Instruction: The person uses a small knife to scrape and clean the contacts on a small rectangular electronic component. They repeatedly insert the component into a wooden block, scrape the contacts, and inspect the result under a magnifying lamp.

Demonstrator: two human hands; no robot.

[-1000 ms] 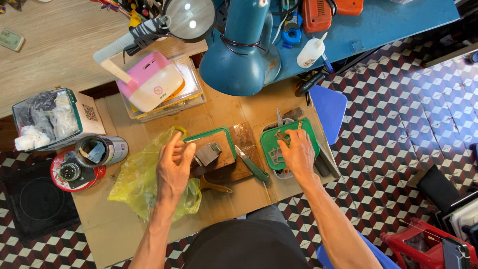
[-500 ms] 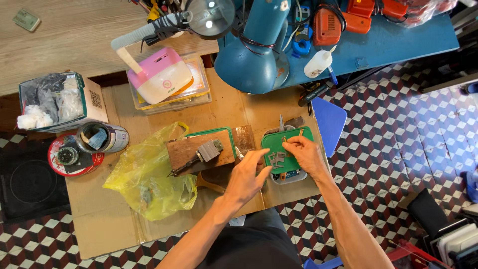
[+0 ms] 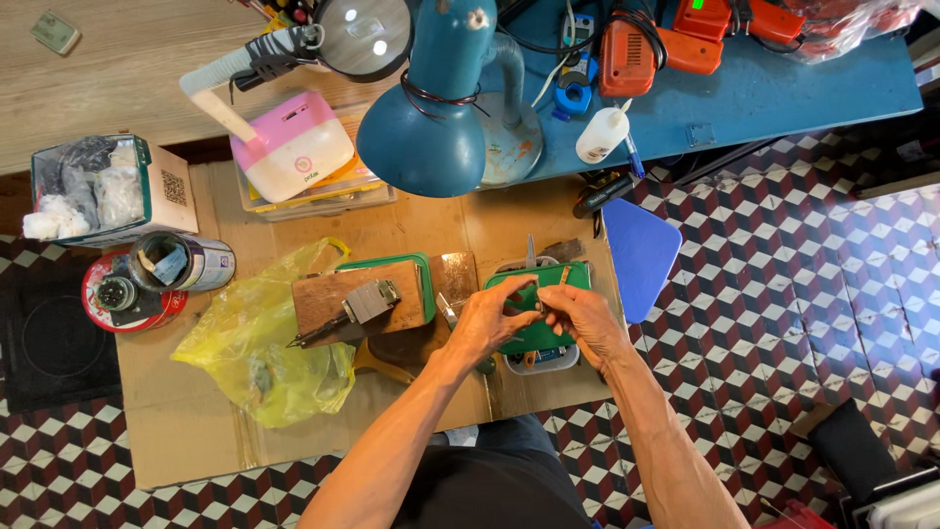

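From the head camera, both my hands meet over the green tray (image 3: pixel 563 276) at the cardboard's right edge. My left hand (image 3: pixel 490 321) curls its fingers toward my right hand (image 3: pixel 580 318) — they pinch something small between them, too tiny to identify. Just left lies a wooden block (image 3: pixel 328 294) carrying a grey tool (image 3: pixel 364 304), with a yellow plastic bag (image 3: pixel 257 348) beyond — the blue lamp (image 3: pixel 431 127) hangs above.
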